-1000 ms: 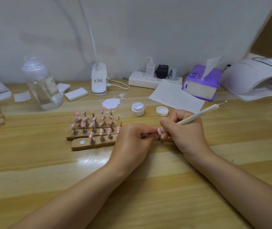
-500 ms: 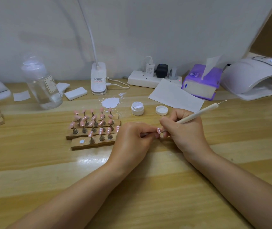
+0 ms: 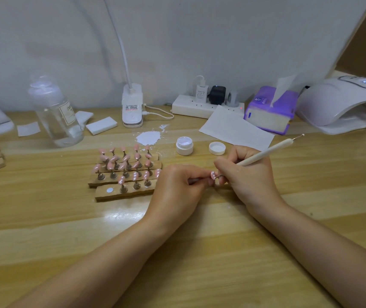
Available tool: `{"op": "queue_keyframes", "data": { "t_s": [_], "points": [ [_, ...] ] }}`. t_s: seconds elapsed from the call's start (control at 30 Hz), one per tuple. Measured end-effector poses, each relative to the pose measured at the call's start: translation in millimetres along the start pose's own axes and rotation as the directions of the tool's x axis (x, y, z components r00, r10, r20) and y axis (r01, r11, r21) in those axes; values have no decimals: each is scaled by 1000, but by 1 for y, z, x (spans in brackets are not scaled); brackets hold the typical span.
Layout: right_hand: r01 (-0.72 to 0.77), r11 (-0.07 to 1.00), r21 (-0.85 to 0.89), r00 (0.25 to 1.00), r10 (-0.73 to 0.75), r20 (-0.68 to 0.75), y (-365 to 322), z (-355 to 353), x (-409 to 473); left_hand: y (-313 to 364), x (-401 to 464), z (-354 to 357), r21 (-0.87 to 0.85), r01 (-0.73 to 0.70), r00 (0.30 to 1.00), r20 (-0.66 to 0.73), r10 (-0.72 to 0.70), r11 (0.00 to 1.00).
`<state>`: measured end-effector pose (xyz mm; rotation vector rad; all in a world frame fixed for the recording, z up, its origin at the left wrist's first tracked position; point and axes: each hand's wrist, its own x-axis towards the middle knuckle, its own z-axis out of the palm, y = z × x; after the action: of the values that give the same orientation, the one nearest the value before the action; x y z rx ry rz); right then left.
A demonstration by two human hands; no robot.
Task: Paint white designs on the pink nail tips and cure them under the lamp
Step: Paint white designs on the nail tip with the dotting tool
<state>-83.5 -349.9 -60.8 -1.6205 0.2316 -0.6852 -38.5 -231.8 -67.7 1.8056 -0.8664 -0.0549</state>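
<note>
Right hand (image 3: 252, 176): curled round a white dotting pen (image 3: 266, 152), held like a pencil, lower tip down at the nail; upper end points up and right.
Left hand (image 3: 177, 185): fingers pinch a thin stem that carries one pink nail tip (image 3: 212, 174); both hands low over the surface (image 3: 200, 263), fingertips nearly meeting.
Held nail tip: between the two hands, white marks visible on it; pen tip at or on it, contact too small to tell.
Wooden holder strips (image 3: 124, 192): just left of the left hand; rows of pink tips on stems; front row shows white dots; one bare round disc at the front strip's left end.
Open white jar (image 3: 184, 146): behind the hands, its lid (image 3: 217, 148) beside it on the right.
White paint smear (image 3: 148, 138): on the surface behind the strips.
Curing lamp (image 3: 342, 103): far right, well apart from the hands.
Other: clear bottle (image 3: 55, 112) at left; purple tissue pack (image 3: 268, 112); power strip (image 3: 200, 106) by the wall.
</note>
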Motion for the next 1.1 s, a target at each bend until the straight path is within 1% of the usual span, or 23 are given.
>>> {"op": "queue_keyframes", "data": {
  "t_s": [0.33,1.1],
  "points": [
    [-13,999,30,1000,13,13,0,1,0,-1,0,0,-3,17,1000,7,-17,1000],
    [0,1000,26,1000,0,-2,1,0,0,1,0,1,-3,12,1000,-2,-12,1000]
  ]
}}
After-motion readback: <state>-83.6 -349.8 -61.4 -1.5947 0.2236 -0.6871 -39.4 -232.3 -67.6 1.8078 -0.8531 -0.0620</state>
